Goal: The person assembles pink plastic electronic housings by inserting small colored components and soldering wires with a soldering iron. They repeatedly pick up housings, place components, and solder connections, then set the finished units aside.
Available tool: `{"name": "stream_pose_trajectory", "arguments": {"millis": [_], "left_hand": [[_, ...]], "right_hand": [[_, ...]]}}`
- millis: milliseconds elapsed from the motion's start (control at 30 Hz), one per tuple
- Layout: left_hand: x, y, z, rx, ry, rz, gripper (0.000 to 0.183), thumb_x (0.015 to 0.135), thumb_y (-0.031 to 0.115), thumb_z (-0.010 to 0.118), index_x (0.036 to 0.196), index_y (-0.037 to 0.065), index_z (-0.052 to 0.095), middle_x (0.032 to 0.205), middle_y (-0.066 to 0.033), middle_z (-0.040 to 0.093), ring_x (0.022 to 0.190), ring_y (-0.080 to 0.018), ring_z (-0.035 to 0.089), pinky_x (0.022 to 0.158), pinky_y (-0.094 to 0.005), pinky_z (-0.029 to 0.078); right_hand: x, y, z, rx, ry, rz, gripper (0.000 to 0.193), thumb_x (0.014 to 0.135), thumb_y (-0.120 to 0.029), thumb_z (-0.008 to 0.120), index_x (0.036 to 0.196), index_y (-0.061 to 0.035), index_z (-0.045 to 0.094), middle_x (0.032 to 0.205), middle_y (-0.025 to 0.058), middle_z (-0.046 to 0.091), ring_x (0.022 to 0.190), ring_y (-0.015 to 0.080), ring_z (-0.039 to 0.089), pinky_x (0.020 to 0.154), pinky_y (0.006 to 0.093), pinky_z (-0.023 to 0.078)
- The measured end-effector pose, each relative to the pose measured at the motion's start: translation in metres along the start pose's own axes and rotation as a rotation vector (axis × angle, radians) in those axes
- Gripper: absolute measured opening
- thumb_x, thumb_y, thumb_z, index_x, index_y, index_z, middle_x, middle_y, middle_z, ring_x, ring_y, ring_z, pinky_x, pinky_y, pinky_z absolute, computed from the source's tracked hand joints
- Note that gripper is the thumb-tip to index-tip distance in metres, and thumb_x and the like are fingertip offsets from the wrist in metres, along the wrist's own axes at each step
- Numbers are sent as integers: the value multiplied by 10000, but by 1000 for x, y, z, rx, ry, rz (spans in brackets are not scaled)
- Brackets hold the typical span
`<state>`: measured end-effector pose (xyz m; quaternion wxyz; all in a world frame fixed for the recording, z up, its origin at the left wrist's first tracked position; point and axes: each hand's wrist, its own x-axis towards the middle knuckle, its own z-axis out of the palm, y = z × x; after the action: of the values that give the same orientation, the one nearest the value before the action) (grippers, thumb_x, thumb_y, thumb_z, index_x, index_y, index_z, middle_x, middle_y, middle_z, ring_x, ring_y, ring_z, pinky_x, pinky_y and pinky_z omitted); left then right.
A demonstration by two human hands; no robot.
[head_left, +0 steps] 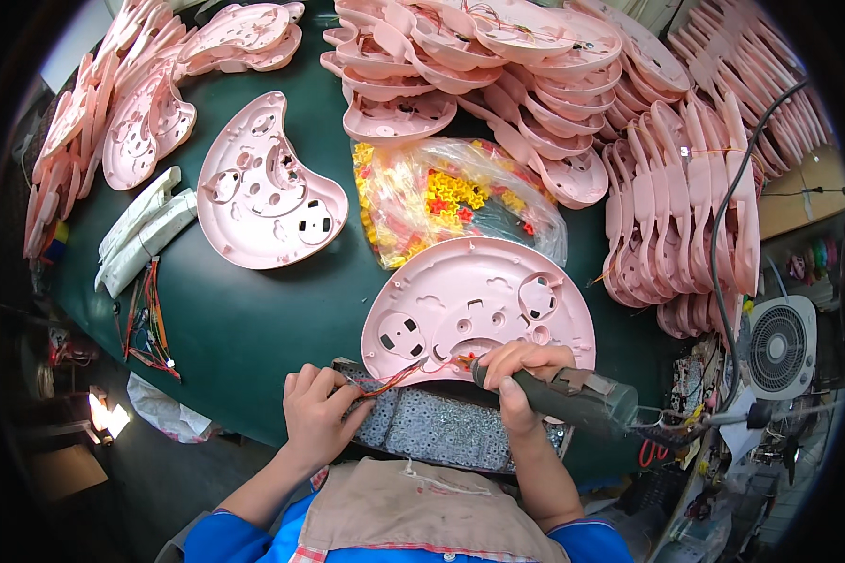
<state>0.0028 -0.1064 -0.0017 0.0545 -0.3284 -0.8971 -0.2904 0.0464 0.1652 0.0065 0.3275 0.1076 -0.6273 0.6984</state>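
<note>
My right hand [521, 371] is wrapped round a dark green power screwdriver [582, 399], which lies nearly level and points left. Its front end is at the inner curve of a pink crescent-shaped plastic shell [479, 272] directly before me. A bundle of thin coloured wires [404, 375] runs from that edge of the shell to my left hand [319, 408], whose bent fingers close on the wires' left end. Just below the shell is a shallow metal tray [422, 427] holding many small metal screws. The screwdriver's tip is partly hidden by my fingers.
Behind the shell lies a clear bag [460, 192] of yellow and red star-shaped pieces. Another pink shell [263, 188] rests to the left, near white packets [145, 225] and loose wires [145, 324]. Stacked shells [676, 197] line the back and right; a cable [723, 235] hangs beside a fan [779, 347].
</note>
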Motion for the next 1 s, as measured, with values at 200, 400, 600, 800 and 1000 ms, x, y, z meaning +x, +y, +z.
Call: {"name": "stream_pose_trajectory", "arguments": {"millis": [200,400,600,800,1000], "left_hand": [[5,3,-7,-105,22,28,214,796,63,805,962,43,672,976,-85,680,898,-283,643,796,-412,464],[24,13,-24,-397,-106,-12,214,845,-17,780,1013,0,649,1068,-158,705,915,-349,717,765,-415,583],[87,34,-58,-284,-318,452,238,814,38,801,1034,-7,720,1164,-145,708,979,-298,725,801,-370,606],[145,73,-33,-323,-188,817,241,846,13,722,1086,4,714,1161,-117,691,943,-271,729,775,-339,613],[212,83,89,-759,-524,591,276,841,67,811,1096,16,719,1062,-97,646,946,-256,682,803,-352,580]], "right_hand": [[-3,-55,-11,9,220,27,417,834,-35,655,1179,-75,425,699,90,584,597,206,579,675,396,555],[-49,-114,-60,-232,267,206,432,851,-37,749,1153,-29,442,713,103,620,605,193,623,711,406,591],[-78,-105,-78,-232,326,208,409,844,-10,692,1165,-20,439,700,106,626,610,198,614,687,405,583],[-59,-123,-76,-185,325,46,415,851,-31,711,1155,-67,432,669,94,605,572,212,600,639,401,567],[-49,-131,-78,-152,344,-1,411,801,-53,672,1145,-60,446,669,98,602,523,198,562,607,370,538]]}}
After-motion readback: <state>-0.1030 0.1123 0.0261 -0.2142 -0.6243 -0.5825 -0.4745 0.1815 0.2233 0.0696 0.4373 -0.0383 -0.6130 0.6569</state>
